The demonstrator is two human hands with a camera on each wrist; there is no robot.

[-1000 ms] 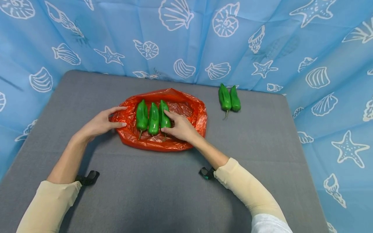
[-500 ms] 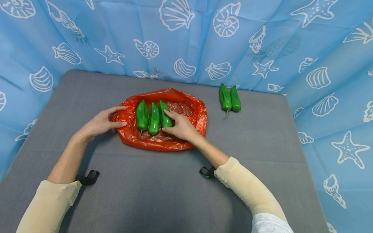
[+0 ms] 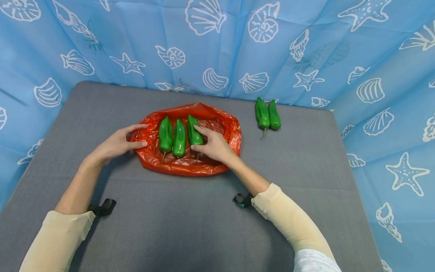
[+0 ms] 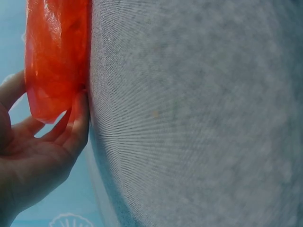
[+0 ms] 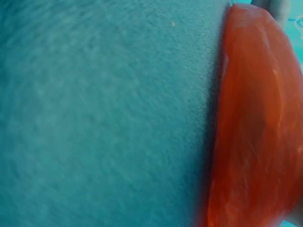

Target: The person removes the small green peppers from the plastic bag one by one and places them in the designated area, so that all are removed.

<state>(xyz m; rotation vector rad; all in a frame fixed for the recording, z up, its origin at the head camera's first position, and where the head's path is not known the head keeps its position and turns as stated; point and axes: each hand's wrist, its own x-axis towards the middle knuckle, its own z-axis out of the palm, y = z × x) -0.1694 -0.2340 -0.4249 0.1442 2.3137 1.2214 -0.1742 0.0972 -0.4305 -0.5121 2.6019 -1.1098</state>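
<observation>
An opened red plastic bag (image 3: pixel 159 166) lies on the grey table with three green peppers in it. The left pepper (image 3: pixel 165 134) and the middle pepper (image 3: pixel 179 139) lie side by side. On the right pepper (image 3: pixel 194 130) my right hand (image 3: pixel 215 146) has its grip, thumb near the stem end and fingers higher up. My left hand (image 3: pixel 117 143) holds the bag's left end, thumb and fingers spread around it. In the left wrist view, fingertips of the left hand (image 4: pixel 47 146) reach under the red bag (image 4: pixel 57 56). The right wrist view shows mostly the bag's side (image 5: pixel 255 123).
Two more green peppers (image 3: pixel 262 114) lie together at the table's back right. Black straps (image 3: pixel 103 207) sit at both forearms. A blue curtain (image 3: pixel 224 45) with white shells hangs behind and beside the grey table (image 3: pixel 163 219).
My right hand has shifted the right pepper slightly to the right inside the bag, widening the gap to the middle one. The left hand stays at the bag's left end.
</observation>
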